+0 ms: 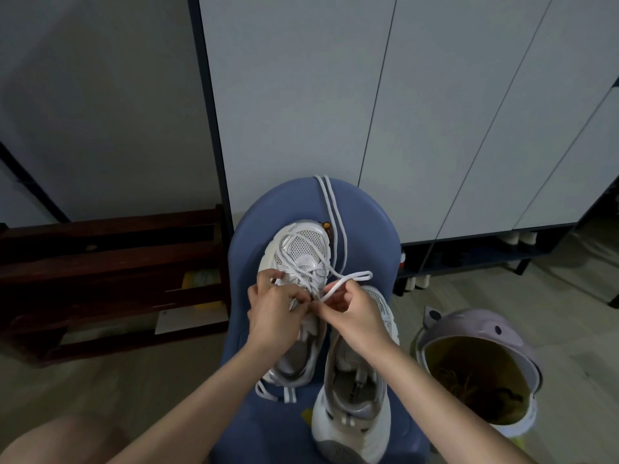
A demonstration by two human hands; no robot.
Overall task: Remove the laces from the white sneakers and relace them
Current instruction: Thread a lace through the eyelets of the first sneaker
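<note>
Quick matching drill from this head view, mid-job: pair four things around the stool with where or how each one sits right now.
Things:
1. left sneaker
2. right sneaker
3. loose lace
4. purple bin

States:
A. on the floor, right of the blue stool
B. lying doubled over the stool's far edge
C. laced, with the left hand and right hand pinching its lace ends
D. nearer the camera, heel overhanging the stool

Pairs: 1-C, 2-D, 3-B, 4-A
</note>
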